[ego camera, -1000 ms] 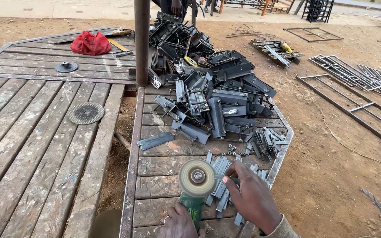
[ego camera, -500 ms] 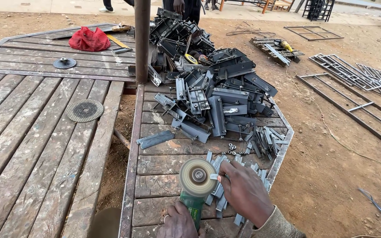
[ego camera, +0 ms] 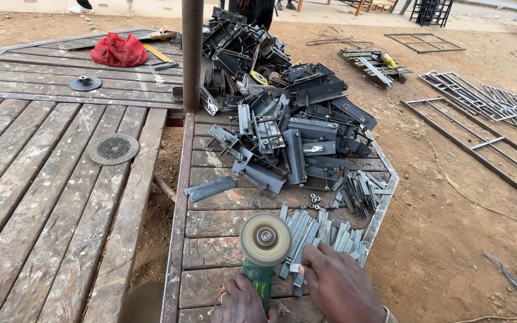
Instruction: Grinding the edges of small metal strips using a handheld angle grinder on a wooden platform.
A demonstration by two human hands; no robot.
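An angle grinder (ego camera: 262, 263) with a green body is held low at the near edge of the wooden table (ego camera: 210, 230), its round disc (ego camera: 265, 239) turned upward and blurred. The body is grasped by the left hand (ego camera: 242, 303), whose fingers are closed around it. Just to the right of the disc, a row of flat grey metal strips (ego camera: 324, 234) is laid on the planks. The near ends of these strips are pressed down by the right hand (ego camera: 337, 286); the fingers lie flat on the metal and are not closed around any piece. A few small nuts (ego camera: 315, 199) are seen just behind the strips, and a single flat metal plate (ego camera: 209, 188) lies to the left of them. Further back, a large heap of dark metal parts (ego camera: 294, 128) is piled beside an upright pole (ego camera: 192, 54). On the neighbouring table at the left, a loose cutting disc (ego camera: 113, 148) and a red cloth (ego camera: 119, 50) are placed well apart.
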